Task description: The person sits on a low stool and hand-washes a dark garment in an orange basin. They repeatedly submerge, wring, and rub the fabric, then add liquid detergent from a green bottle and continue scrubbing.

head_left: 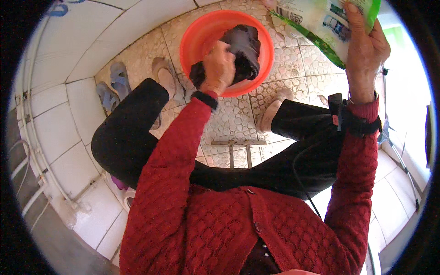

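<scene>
A red plastic basin (192, 37) sits on the floor in front of me, with dark wet-looking cloth (245, 44) bunched inside it. My left hand (220, 67) is over the basin, fingers curled and blurred. Dark cloth shows on both sides of it; whether the fingers hold any is hidden. Up at the right, my right hand (366, 51) grips a printed green and white plastic bag (319, 25), thumb across its face. The bag bears writing and pictures, and its upper part runs out of view.
Blue slippers (120, 79) lie by the white tiled wall (82, 99) at left, where pipes (34, 120) run. Between my legs shows a small stool-like frame (239, 143) on pebble-patterned floor tiles (223, 120). A cable (297, 172) crosses my right leg.
</scene>
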The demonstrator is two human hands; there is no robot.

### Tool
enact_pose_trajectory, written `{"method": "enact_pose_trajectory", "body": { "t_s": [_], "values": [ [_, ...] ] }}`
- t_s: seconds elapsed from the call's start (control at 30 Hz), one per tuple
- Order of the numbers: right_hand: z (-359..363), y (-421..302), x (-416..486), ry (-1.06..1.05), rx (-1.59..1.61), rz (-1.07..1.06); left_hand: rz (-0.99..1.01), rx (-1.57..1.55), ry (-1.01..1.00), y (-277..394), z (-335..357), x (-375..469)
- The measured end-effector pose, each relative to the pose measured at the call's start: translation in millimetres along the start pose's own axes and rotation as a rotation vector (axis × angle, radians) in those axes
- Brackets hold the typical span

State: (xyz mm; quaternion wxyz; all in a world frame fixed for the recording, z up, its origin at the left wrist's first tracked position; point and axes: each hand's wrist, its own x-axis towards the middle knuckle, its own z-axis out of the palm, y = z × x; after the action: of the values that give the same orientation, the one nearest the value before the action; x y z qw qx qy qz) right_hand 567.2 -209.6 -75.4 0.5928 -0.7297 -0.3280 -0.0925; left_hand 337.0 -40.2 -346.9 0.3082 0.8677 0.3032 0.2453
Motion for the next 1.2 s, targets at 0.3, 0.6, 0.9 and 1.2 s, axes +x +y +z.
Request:
{"method": "enact_pose_trajectory", "body": {
  "t_s": [0.3, 0.6, 0.9, 1.2],
  "values": [
    [-23.8, -9.9, -7.9, -0.334, -0.082, 0.034, 0.006, 0.135, -0.421, 42.5, 40.7, -110.1],
    [17.0, 49.6, -59.7, -0.893, -0.237, -0.244, -0.708, 0.41, -0.221, -72.2, -26.8, -50.2],
    [37.3, 49.5, -80.9, -0.992, -0.307, -0.231, -0.587, -0.105, -0.095, -89.5, -11.7, -36.1],
    [72.1, 47.6, -80.8, -0.959, -0.389, -0.244, -0.827, 0.209, -0.193, -111.4, -58.0, -15.3]
  ]
}}
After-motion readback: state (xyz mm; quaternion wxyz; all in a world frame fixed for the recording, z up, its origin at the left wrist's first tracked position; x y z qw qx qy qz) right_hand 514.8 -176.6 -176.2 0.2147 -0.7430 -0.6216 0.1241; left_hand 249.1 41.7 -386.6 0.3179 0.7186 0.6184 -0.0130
